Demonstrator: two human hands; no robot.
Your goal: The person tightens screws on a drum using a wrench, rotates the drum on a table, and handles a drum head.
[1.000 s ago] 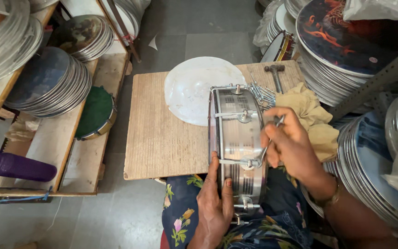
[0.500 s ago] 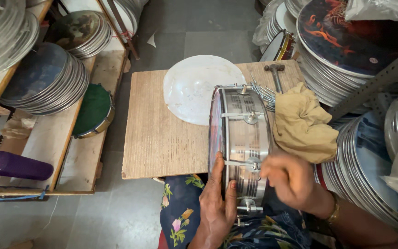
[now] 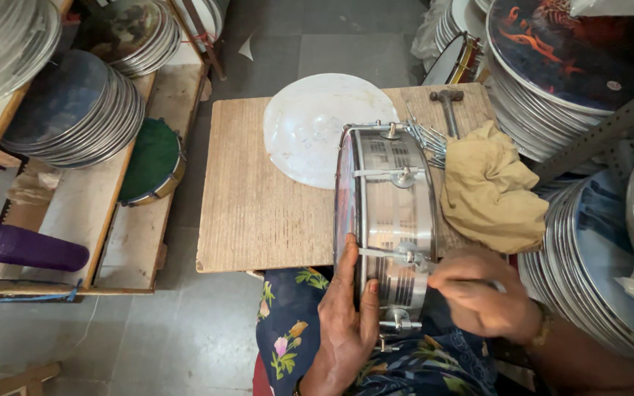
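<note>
Drum (image 3: pixel 394 220) standing on edge at the counter (image 3: pixel 258 213) front, resting against the lap. Left hand (image 3: pixel 346 323) is pressing flat on its rim; right hand (image 3: pixel 478 293), having dropped from the upper lug, is closing around a thin tool at the lower lug (image 3: pixel 409 257), beside the cloth (image 3: pixel 489 187).

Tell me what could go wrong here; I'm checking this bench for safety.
The metal drum stands on edge, steadied by the left hand alone; it could roll off the wooden board. The right hand works at a lug, so fingers might get pinched. Loose metal rods could be knocked off.
</note>
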